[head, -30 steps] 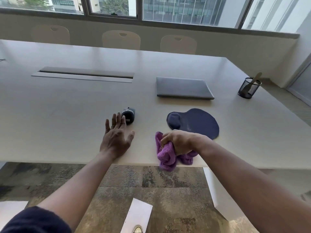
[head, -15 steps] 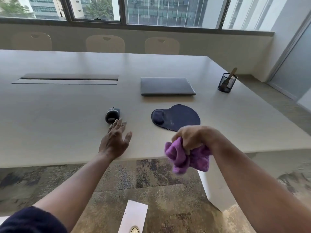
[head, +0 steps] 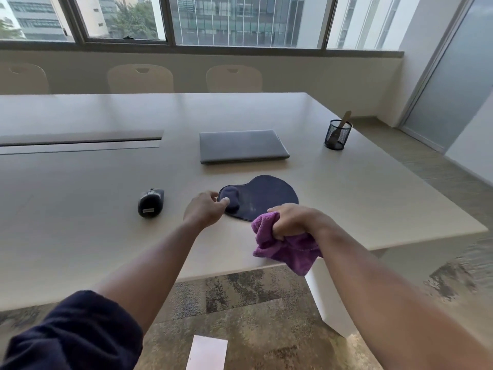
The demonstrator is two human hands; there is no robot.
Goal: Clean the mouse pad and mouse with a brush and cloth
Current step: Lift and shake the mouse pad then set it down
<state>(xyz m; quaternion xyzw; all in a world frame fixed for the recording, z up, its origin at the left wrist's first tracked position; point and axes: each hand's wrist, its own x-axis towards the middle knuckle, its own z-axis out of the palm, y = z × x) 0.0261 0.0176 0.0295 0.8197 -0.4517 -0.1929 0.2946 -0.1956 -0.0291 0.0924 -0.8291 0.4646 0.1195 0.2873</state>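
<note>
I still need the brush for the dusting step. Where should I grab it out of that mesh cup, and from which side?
Take the brush by its pale handle end, the only part above the rim of the mesh cup. Come from above and pull up along its lean, since it tilts toward the cup's right side and the bristle end sits down inside the mesh.

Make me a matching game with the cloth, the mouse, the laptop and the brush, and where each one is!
Things:
1. cloth
2. mouse
3. laptop
4. brush

Places:
A. standing in the black mesh cup
B. bunched in the right hand
C. lying closed behind the mouse pad
D. alone on the table, left of the left hand

Pairs: 1-B, 2-D, 3-C, 4-A
</note>
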